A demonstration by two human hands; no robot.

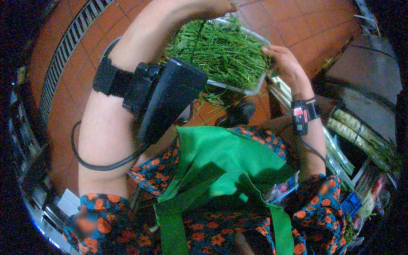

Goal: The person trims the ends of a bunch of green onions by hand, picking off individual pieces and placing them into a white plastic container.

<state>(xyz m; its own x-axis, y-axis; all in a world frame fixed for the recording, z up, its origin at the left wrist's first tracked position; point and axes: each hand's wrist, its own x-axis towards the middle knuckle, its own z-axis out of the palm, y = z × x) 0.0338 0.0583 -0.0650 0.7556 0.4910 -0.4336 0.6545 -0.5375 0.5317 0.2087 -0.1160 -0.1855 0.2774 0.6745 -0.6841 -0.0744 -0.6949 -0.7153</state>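
A white plastic basket (251, 92) heaped with long, thin green leafy stems (220, 54) lies before me, above the tiled floor. My right hand (283, 62) is at the basket's right corner, its fingertips on the rim beside the greens. My left arm reaches across the upper left, and my left hand (220, 7) lies at the top edge beyond the basket's far side, partly cut off; its fingers and any hold are not clear. A black device is strapped to my left forearm, and a smaller one to my right wrist. Loose stems hang below the basket's near edge.
A dark shoe (244, 111) shows under the near edge. At right lie bundled pale, thick-stalked vegetables (350, 126), long white stalks (282, 87), a blue plastic crate (350, 204) and bagged produce. A slatted floor drain (63, 57) curves along the left over red-brown tiles (70, 105).
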